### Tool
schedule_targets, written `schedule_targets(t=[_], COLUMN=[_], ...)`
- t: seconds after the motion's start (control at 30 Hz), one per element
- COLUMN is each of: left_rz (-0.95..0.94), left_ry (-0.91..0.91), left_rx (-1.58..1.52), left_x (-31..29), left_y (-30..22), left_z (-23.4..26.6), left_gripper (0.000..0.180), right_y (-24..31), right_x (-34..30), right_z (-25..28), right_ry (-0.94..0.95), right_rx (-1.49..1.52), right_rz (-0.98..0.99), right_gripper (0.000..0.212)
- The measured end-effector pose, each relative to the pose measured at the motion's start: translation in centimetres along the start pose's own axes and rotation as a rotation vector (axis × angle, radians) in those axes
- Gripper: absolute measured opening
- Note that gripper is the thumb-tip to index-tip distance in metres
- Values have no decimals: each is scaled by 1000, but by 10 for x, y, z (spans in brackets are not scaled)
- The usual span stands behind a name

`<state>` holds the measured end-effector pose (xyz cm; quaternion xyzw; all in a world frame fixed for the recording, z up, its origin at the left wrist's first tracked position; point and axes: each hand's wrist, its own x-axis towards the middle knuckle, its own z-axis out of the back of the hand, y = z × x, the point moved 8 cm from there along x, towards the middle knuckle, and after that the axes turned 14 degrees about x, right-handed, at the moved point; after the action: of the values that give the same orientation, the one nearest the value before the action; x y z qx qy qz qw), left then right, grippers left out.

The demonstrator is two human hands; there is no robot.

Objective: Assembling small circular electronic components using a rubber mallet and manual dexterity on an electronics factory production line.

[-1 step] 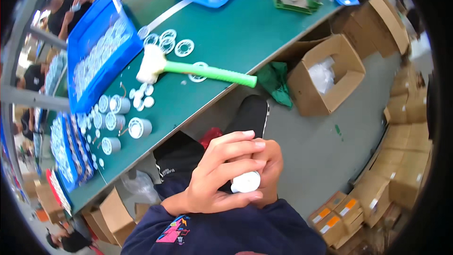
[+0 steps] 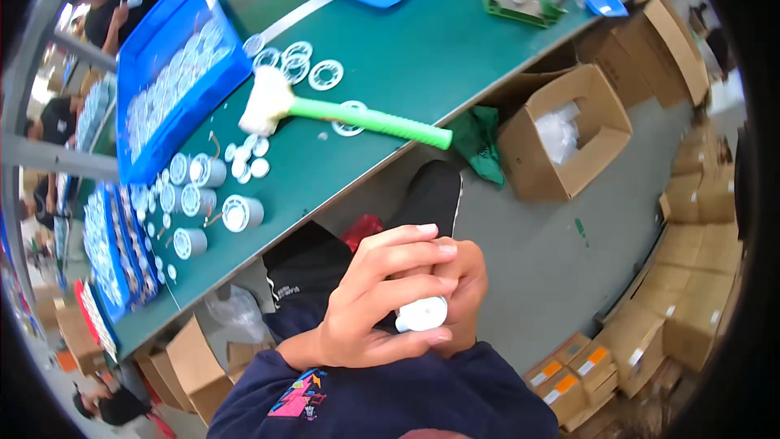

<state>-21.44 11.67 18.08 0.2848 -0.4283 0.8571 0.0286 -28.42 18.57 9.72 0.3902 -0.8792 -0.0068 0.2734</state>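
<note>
Two hands clasp a small white cylinder below the green workbench [image 2: 422,57].
Left hand [image 2: 378,293] wraps over right hand [image 2: 463,293], fingers curled tight around the white cylinder [image 2: 422,314], held over the lap, well apart from the green-handled mallet [image 2: 325,110] on the bench.

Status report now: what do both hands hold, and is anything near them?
Left hand and right hand clasped together on a small white round part, above the lap. White mallet with green handle lies untouched on green table. Nothing between.
</note>
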Motion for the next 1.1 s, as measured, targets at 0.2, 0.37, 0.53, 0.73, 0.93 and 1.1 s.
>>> schedule_targets(t=[0.2, 0.37, 0.53, 0.73, 0.93, 1.1], left_rz=[261, 545, 660, 701, 695, 557], left_ry=[-227, -595, -829, -793, -764, -755], left_rx=[-73, -25, -239, -109, -121, -92], left_x=[-32, -51, -74, -89, -105, -122], left_y=[30, 59, 78, 76, 70, 81], left_z=[50, 69, 82, 111, 132, 137], left_gripper=[32, 22, 29, 32, 26, 18], right_y=[-55, -102, -135, -159, -178, -196], right_x=[18, 34, 43, 50, 44, 32], right_z=[-9, 6, -1, -11, -19, -13], right_ry=[-308, -296, -282, -281, -329, -314], right_rx=[3, 65, 46, -136, -103, -143], right_rz=[-363, -572, -550, -509, -545, -473], right_gripper=[32, 32, 26, 23, 24, 21])
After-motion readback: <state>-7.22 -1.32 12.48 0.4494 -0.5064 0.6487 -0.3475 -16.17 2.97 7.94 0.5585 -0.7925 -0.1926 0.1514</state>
